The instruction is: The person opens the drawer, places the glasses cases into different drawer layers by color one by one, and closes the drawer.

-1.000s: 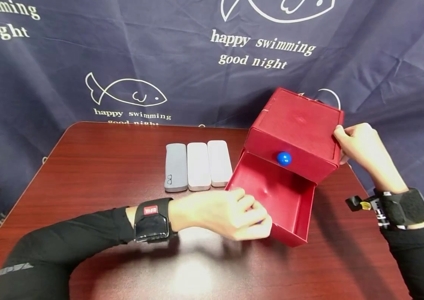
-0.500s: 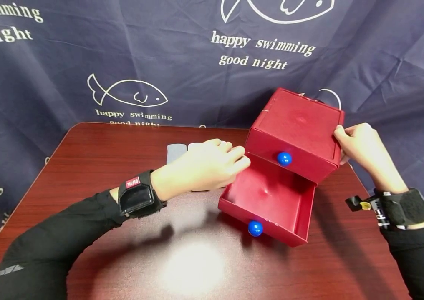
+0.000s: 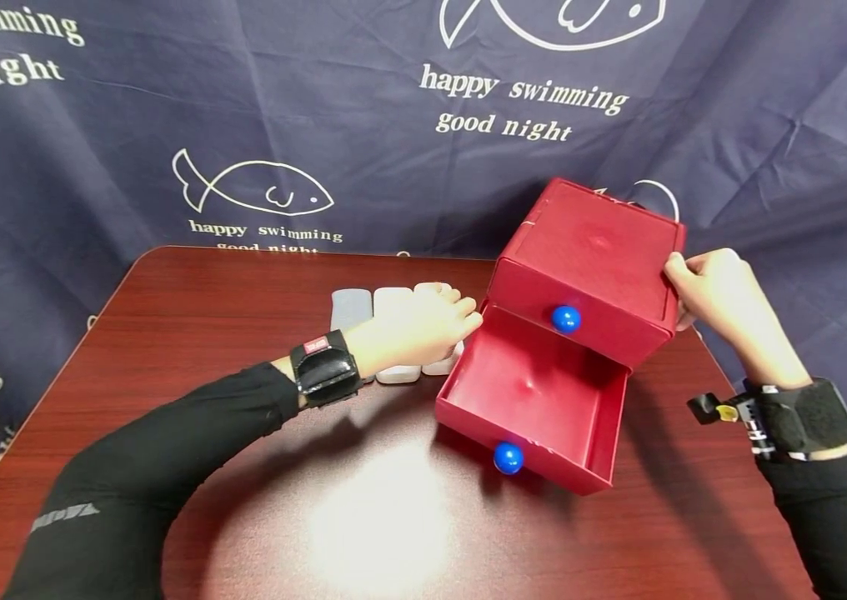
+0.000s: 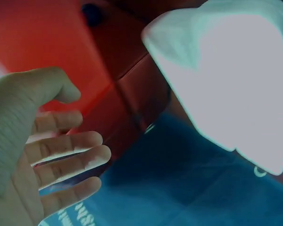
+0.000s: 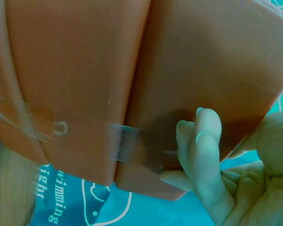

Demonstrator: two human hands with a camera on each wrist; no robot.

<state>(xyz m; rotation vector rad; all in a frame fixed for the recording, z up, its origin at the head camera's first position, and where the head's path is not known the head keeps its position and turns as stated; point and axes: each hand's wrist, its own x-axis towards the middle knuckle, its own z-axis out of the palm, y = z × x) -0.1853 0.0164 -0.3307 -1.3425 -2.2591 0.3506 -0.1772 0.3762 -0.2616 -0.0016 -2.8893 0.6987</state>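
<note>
A red two-drawer box stands at the right of the table, its lower drawer pulled out with a bare floor and a blue knob. My right hand grips the box's top right edge, thumb above, and the right wrist view has its fingers against the box's side. Over the white cases hovers my left hand, beside the drawer's left wall. Its fingers are loosely spread with nothing between them. It partly hides one white case and another white case.
A grey case with a small glasses mark lies left of the white ones. The upper drawer is closed and has a blue knob. Behind the brown table hangs a dark blue cloth with fish prints.
My left hand has left the lower drawer's knob and moved up and back to the white cases. My right hand keeps its grip on the box, and the drawer stays pulled out.
</note>
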